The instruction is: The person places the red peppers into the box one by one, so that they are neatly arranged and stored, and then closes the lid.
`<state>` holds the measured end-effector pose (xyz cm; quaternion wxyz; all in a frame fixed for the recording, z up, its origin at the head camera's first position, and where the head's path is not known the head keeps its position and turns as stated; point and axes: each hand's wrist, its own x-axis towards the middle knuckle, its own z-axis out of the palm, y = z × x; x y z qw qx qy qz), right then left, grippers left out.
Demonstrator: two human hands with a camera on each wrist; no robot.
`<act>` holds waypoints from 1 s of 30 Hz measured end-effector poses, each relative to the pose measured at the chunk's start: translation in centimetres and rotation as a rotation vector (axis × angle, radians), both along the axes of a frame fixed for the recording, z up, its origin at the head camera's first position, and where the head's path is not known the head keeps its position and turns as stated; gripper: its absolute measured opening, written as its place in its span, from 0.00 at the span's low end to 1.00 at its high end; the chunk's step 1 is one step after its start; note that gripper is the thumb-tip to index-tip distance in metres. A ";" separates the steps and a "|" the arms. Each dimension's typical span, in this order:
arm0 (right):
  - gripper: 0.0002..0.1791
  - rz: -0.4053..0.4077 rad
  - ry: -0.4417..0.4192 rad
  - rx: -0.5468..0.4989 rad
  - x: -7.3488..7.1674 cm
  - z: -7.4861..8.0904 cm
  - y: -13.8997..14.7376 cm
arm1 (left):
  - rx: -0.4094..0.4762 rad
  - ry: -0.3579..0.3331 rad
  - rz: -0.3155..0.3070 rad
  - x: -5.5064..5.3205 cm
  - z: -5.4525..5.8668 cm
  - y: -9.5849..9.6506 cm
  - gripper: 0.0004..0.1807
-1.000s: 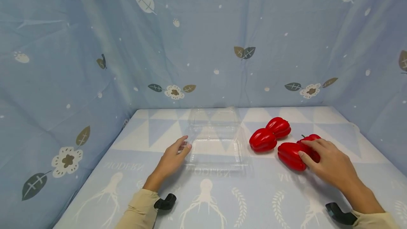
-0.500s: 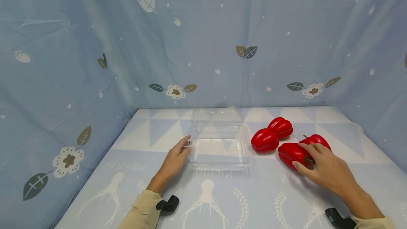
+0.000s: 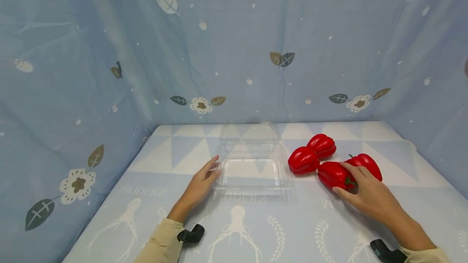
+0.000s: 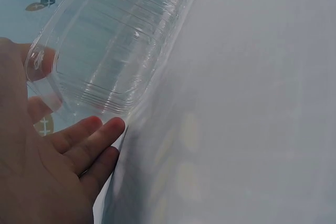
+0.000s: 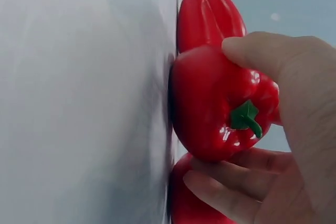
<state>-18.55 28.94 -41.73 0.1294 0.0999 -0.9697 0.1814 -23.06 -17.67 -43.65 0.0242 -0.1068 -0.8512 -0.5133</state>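
A clear plastic clamshell container [image 3: 252,189] lies on the table with its lid raised at the back. My left hand [image 3: 199,186] is at its left wall, fingers extended; in the left wrist view the fingertips [image 4: 113,128] reach its lower corner. My right hand [image 3: 373,194] grips a red bell pepper [image 3: 330,173], thumb on the near side and fingers on the far side. Its green stem [image 5: 245,115] faces the palm in the right wrist view. Another red bell pepper [image 3: 367,163] lies just behind the right hand's fingers.
Two more red bell peppers, a nearer one [image 3: 302,160] and a farther one [image 3: 321,145], lie between the container and the gripped pepper. A patterned cloth covers the table [image 3: 146,206]. Blue curtains [image 3: 234,52] rise behind it and at both sides.
The right hand has shifted left and its thumb has come round the front pepper, which has turned so its stem shows. The container and left hand have moved slightly right.
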 end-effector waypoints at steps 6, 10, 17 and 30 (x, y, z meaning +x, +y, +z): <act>0.49 0.049 0.023 -0.149 0.1 0.4 0.1 | -0.002 0.002 -0.016 0.2 0.2 0.1 0.31; 0.48 0.055 0.050 -0.235 0.1 1.1 0.0 | -0.009 -0.001 -0.010 0.1 0.1 0.0 0.31; 0.46 0.013 0.000 -0.443 -0.3 1.9 -0.4 | -0.013 -0.009 -0.003 0.2 -0.2 -0.1 0.31; 0.39 0.103 0.020 -0.662 -2.1 3.3 -2.9 | 0.000 0.008 -0.012 0.1 -0.1 -0.2 0.32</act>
